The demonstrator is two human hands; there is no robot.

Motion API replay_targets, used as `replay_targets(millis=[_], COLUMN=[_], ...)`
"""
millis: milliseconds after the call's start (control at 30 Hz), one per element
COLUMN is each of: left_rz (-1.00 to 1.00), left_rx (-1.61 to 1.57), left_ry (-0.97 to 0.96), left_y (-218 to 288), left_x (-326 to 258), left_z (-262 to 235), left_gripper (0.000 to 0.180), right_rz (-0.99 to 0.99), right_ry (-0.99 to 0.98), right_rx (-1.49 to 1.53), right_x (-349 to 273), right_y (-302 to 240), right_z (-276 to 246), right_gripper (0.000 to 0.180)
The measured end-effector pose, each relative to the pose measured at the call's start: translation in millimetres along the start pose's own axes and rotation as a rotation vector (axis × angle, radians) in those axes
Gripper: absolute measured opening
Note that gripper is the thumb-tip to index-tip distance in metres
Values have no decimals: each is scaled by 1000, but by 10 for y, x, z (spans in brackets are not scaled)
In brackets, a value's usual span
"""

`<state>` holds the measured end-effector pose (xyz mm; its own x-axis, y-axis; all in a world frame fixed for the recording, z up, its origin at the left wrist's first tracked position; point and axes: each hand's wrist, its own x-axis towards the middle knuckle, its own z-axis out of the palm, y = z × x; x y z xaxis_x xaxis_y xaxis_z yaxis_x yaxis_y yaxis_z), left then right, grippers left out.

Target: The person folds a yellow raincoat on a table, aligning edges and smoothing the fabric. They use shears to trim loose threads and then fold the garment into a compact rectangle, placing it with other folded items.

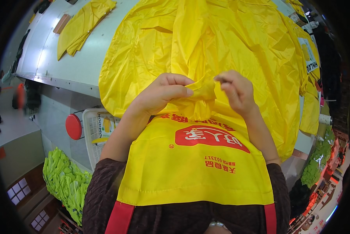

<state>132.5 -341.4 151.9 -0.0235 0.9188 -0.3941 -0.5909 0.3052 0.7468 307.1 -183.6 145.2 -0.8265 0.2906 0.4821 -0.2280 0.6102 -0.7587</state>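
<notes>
A large, wrinkled piece of shiny yellow fabric (257, 50) covers much of the worktable and hangs over its front edge. My left hand (159, 93) pinches a gathered fold of it between thumb and fingers, just above the apron's printed front. To the right of that fold, my right hand (237, 91) is raised a little apart from it, with curled fingers. Something small and dark shows at the right fingertips, too blurred to name. Whether the fabric is a finished garment cannot be told.
I wear a yellow apron (198, 183) with red straps. Folded yellow pieces (83, 25) lie on the pale table (46, 50) at the far left. Lower left are a red round stool (73, 126), a white basket (91, 136) and heaped lime-green material (65, 179). A thread spool (325, 119) stands at right.
</notes>
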Motion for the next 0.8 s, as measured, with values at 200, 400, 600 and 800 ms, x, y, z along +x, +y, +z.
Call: replay_targets(millis=[200, 400, 600, 800], left_rz=[54, 309, 643, 942], left_rx=[0, 565, 502, -9], left_ry=[-87, -75, 505, 877], left_y=[-48, -19, -349, -472], left_x=[83, 23, 183, 770], left_z=[-94, -302, -145, -906], left_gripper=[21, 44, 23, 18], right_rz=[496, 516, 508, 185], right_ry=[-5, 114, 231, 15], right_rx=[536, 202, 38, -67], right_x=[-104, 83, 313, 285], right_y=[580, 278, -53, 22], right_z=[198, 249, 530, 965], right_gripper=[34, 25, 27, 8])
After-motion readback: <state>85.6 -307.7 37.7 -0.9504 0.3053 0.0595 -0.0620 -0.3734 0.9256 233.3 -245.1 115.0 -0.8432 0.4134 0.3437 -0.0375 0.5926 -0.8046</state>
